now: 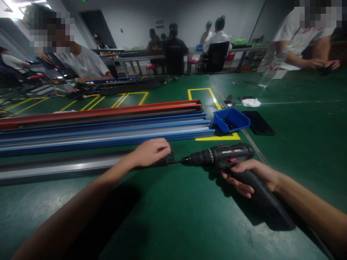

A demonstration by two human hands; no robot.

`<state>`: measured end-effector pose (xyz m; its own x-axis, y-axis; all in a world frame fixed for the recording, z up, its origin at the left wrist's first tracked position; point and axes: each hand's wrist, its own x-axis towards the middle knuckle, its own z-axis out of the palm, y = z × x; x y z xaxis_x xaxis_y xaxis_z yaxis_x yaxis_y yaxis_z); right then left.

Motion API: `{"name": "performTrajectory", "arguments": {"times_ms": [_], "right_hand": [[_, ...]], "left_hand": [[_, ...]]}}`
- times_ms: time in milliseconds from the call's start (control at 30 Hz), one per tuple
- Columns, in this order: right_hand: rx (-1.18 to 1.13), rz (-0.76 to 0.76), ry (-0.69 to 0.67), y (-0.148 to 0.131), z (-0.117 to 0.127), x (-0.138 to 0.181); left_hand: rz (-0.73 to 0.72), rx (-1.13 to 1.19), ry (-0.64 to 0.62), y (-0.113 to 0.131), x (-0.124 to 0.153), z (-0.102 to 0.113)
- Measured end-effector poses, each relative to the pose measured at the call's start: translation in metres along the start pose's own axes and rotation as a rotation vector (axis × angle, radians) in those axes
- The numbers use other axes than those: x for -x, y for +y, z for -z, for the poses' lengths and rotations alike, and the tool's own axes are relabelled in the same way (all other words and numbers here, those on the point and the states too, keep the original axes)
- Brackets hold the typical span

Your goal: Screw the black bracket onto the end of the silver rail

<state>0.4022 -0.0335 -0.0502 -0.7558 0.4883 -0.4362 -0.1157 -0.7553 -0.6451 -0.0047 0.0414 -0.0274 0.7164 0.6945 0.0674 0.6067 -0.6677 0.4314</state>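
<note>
My right hand (244,177) is wrapped around the handle of a black cordless drill (230,153), which lies nearly level and points left. The drill's thin bit (177,161) reaches the dark end piece (170,157) of a long silver-and-black metal rail (67,167). Over that same end, my left hand (151,151) is closed on the rail with curled fingers; part of the end is hidden beneath it. Whether a screw sits at the bit's tip is too small to tell.
Behind the rail lie blue rails (108,141) and orange rails (135,107). A blue bin (241,125) holding small dark parts stands beside a black phone (261,122). Co-workers sit left and right at the green table (176,216); a clear plastic bag (271,70) is at back right.
</note>
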Motion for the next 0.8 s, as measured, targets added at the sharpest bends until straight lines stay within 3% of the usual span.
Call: {"name": "performTrajectory", "arguments": {"times_ms": [800], "right_hand": [[-0.025,-0.011,-0.003,0.0008,0.0010,-0.0001]], "left_hand": [[0.010,0.003,-0.003,0.0002,0.0002,-0.0001]]}}
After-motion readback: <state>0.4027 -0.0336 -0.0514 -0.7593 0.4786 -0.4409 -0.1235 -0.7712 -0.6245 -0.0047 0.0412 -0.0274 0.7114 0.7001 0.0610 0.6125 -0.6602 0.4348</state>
